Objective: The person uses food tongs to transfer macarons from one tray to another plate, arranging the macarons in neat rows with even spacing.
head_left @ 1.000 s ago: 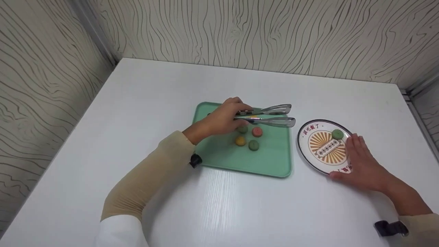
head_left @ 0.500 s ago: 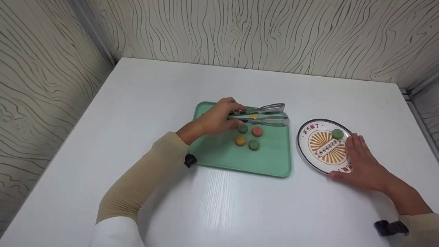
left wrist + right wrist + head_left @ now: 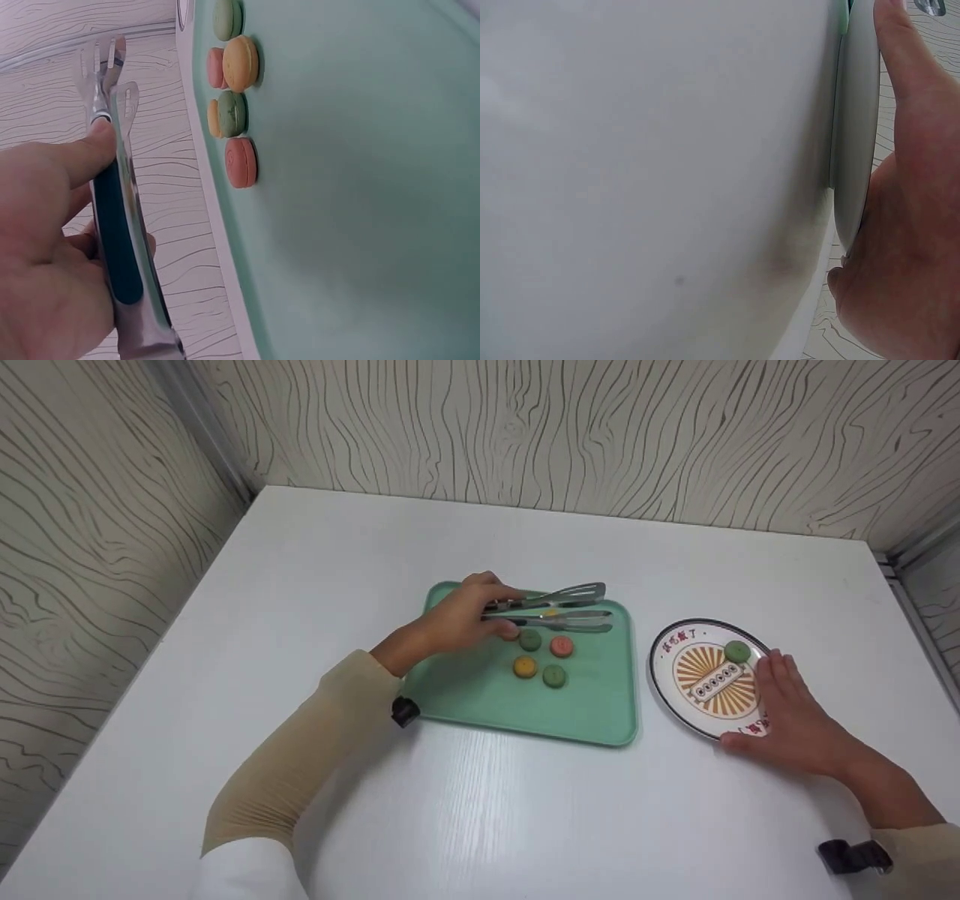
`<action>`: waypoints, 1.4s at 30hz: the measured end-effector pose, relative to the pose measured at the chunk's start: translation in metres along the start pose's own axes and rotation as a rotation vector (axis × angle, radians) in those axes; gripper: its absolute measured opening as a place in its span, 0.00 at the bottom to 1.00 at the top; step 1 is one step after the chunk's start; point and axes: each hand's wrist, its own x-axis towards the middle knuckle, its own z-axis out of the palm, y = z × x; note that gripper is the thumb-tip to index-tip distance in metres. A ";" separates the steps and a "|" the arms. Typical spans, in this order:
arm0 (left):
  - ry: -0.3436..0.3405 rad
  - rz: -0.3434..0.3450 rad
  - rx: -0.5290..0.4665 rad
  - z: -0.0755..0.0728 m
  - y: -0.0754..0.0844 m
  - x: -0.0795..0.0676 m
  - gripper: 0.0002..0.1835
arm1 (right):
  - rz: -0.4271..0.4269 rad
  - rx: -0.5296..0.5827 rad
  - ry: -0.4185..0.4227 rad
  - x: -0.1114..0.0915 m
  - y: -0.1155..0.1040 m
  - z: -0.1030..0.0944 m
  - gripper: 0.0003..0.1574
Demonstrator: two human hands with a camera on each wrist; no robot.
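Note:
My left hand (image 3: 465, 619) grips a pair of metal tongs (image 3: 120, 240) with dark blue grip panels, held over the back of a green tray (image 3: 525, 724). The slotted ends of the tongs stand apart, with nothing held between them. Several macarons lie on the tray, among them a pink one (image 3: 562, 646), a yellow one (image 3: 525, 666) and a green one (image 3: 554, 676). A red macaron (image 3: 241, 162) shows in the left wrist view. My right hand (image 3: 802, 727) holds the rim of a patterned white plate (image 3: 679, 701), fingers along its right edge, thumb at its near edge.
A green macaron (image 3: 738, 652) sits on the plate near my right fingertips. The plate stands just right of the tray on a white table (image 3: 360, 555). Wood-grain patterned panels (image 3: 525, 435) rise behind the table and at its sides.
My left hand has moved left over the tray with the tongs, and their tips have drawn away from the plate. My right hand and the plate have stayed in place.

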 end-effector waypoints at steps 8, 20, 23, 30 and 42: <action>0.026 0.005 0.005 -0.003 -0.007 -0.006 0.25 | -0.009 -0.006 0.000 0.001 -0.001 -0.002 0.81; 0.035 0.018 0.013 -0.013 -0.023 -0.014 0.22 | -0.009 0.002 0.008 -0.001 0.000 -0.001 0.81; 0.033 0.010 0.007 -0.014 -0.026 -0.017 0.22 | -0.004 0.003 0.005 0.000 -0.001 -0.002 0.81; 0.020 -0.026 0.006 -0.017 -0.029 -0.020 0.21 | -0.004 0.003 0.004 -0.001 -0.001 -0.001 0.81; 0.021 -0.006 0.012 -0.023 -0.042 -0.027 0.22 | -0.004 -0.004 0.010 0.000 0.002 0.001 0.82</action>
